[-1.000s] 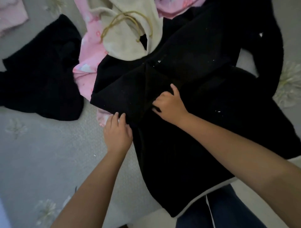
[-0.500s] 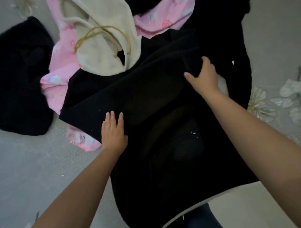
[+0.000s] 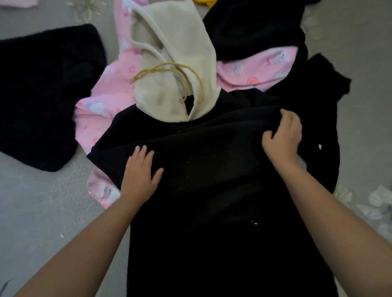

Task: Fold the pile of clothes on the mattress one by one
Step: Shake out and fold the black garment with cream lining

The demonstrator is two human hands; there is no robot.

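A large black garment (image 3: 212,190) lies spread over the grey mattress (image 3: 42,212) in front of me, reaching down to the near edge. My left hand (image 3: 139,171) rests flat on its left part with fingers straight. My right hand (image 3: 282,137) grips a raised fold of the same black cloth at its upper right, fingers curled round the fabric. Behind it lies the pile: a cream hooded piece (image 3: 171,63) with a yellow drawstring (image 3: 169,72), a pink printed garment (image 3: 101,110) and more black clothing (image 3: 254,27).
A separate black garment (image 3: 42,95) lies on the mattress at the left. A yellow scrap (image 3: 206,2) shows at the top edge. Pale flower prints (image 3: 377,203) mark the cover at the right. Bare grey mattress stretches at the lower left.
My right hand has come back toward me with the fold of black cloth. My left hand stays flat on the garment, its fingers spread wider. The view has shifted a little.
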